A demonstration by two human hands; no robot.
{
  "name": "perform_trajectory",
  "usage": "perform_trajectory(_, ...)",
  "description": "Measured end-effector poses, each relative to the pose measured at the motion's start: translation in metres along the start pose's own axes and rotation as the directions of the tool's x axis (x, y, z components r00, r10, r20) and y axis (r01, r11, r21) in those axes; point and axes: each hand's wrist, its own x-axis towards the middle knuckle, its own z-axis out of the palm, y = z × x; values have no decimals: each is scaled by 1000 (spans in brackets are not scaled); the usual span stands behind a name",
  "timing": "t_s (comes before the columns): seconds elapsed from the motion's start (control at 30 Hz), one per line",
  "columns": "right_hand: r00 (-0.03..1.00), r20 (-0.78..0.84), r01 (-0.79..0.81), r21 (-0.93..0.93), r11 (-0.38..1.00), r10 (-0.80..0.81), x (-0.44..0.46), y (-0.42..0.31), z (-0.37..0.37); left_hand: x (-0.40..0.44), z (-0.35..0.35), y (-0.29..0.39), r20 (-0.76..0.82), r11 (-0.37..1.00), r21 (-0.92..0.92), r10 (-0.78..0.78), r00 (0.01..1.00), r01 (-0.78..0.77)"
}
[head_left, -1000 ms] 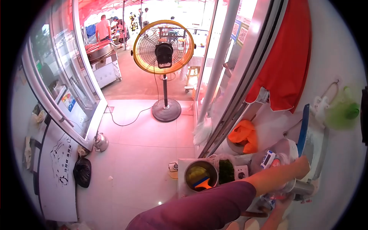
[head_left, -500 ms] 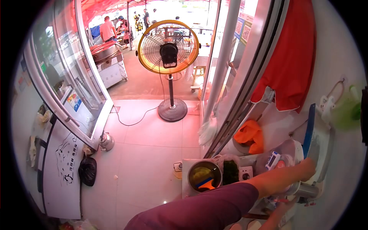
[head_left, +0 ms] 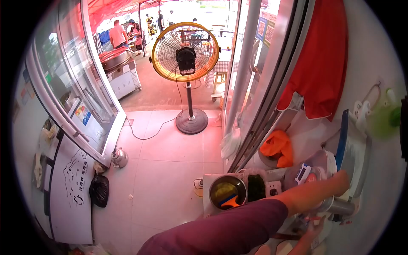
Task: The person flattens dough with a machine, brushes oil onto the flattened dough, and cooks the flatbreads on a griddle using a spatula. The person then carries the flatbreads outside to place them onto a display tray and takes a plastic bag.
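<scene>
"What's left of the hands (head_left: pixel 341 182)?"
"A pot (head_left: pixel 219 190), scraper (head_left: pixel 231 202) in it."
"Between?"
"A box (head_left: pixel 271 185), right of the pot."
"Farther forward?"
"The fan (head_left: pixel 185 59), forward-left of them; the kettle (head_left: pixel 120 159), left of its base (head_left: pixel 192 123)."

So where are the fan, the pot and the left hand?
Fan (head_left: pixel 185 58): head view, on its black motor housing.
Pot (head_left: pixel 242 191): head view, on its inner wall.
Left hand (head_left: pixel 340 183): head view, on the middle of the hand.

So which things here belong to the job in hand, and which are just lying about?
Probably the job's:
clear tub, by the left hand
metal cylinder, near the right hand

Apparently just lying about:
orange cloth
black bag
metal kettle
</scene>
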Motion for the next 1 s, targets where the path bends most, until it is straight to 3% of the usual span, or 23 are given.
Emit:
perform_trajectory(0.03, 1000, -26, -13, 8, 1000, 13, -2, 0, 1, 2, 2, 0, -9, 1000, -2, 0, 1000, 0)
perform_trajectory(0.07, 983, -36, -166, 227, 960, 179, 7, 4, -9, 4, 6, -1, -18, 1000, -4, 1, 1000, -1)
perform_trajectory(0.13, 952, 40, -288, 454, 843, 304, 21, 18, -30, 7, 13, -1, -23, 1000, -8, 4, 1000, -4)
perform_trajectory(0.23, 951, 128, -300, 601, 741, 282, 29, 45, -52, 8, 13, -1, -5, 1000, -14, 3, 1000, -3)
perform_trajectory(0.3, 915, 131, -331, 784, 525, 382, 25, 42, -53, 7, 9, -1, 13, 1000, -18, -2, 1000, 3)
perform_trajectory(0.7, 951, 146, -274, 802, 530, 271, -23, 27, -51, -1, -1, -3, 10, 997, -72, 27, 1000, -27)
perform_trajectory(1.0, 948, 52, -229, 796, 560, 314, -48, 20, -55, -2, 1, -4, -54, 997, -66, 33, 998, -36)
